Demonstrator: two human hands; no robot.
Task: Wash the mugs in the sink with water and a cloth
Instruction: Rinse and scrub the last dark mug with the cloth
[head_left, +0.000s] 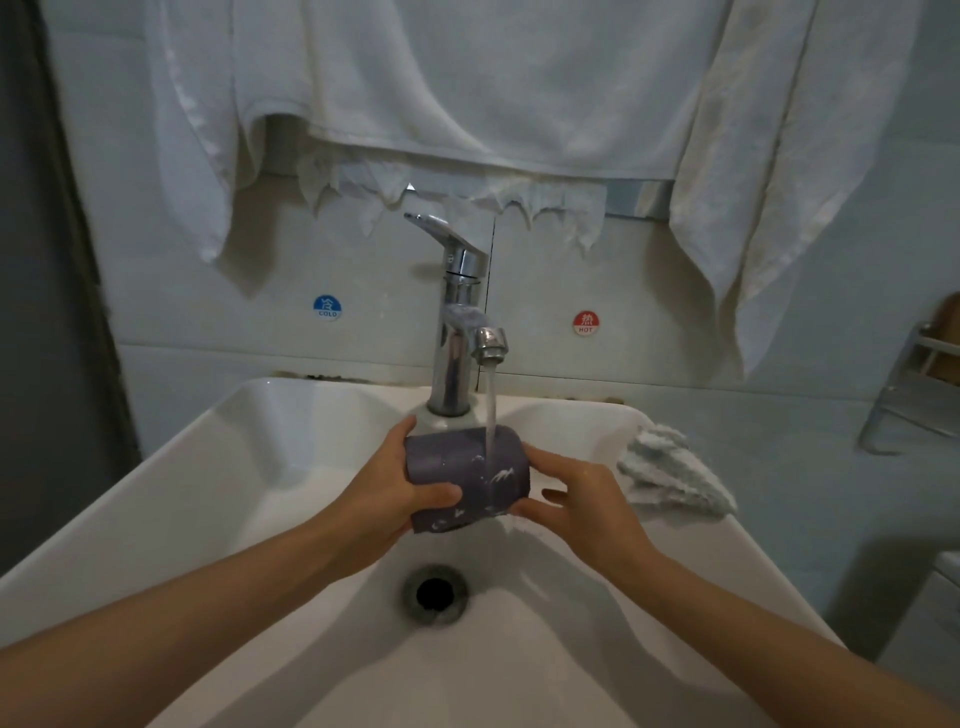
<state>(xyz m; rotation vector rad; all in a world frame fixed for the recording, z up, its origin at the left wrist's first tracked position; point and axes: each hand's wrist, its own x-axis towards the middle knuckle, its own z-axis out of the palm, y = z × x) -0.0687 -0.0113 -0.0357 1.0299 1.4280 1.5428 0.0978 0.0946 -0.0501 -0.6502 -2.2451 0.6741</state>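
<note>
A grey mug (467, 467) lies on its side directly under the chrome tap (457, 338), whose water stream (490, 405) strikes the mug's right half. The left hand (395, 488) grips the mug's left end, thumb across the front. The right hand (576, 499) holds the right end with curled fingers. Right of the tap, a white cloth (670, 473) rests on the sink (260, 467) rim. The drain (435, 594) sits below the tap.
</note>
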